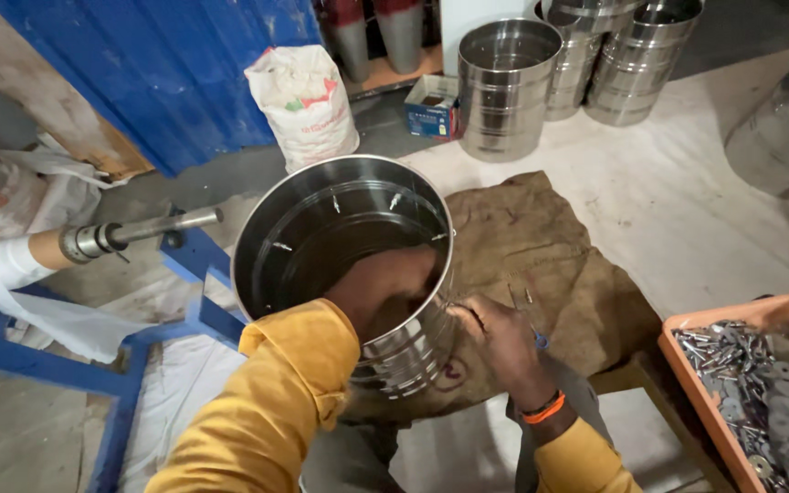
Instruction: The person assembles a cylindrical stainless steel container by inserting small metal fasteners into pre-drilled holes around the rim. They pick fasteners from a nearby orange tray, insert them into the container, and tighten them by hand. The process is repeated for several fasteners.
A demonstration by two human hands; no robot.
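We are reaching our left hand (385,292) inside the steel drum (349,246) resting on burlap (550,265); finger state unclear. Our right hand (495,338) is pinching the drum's outer wall. Orange tray (687,383) of nails sits right.

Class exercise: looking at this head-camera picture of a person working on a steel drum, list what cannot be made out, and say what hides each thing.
- Left hand, head view: fingers hidden inside the steel drum, behind its rim.
- Right hand: what its fingertips pinch at the drum's outer wall is too small to tell.
- Orange tray of metal fasteners: cut off by the right and bottom edges.
- Large steel vessel: cut off by the right edge.
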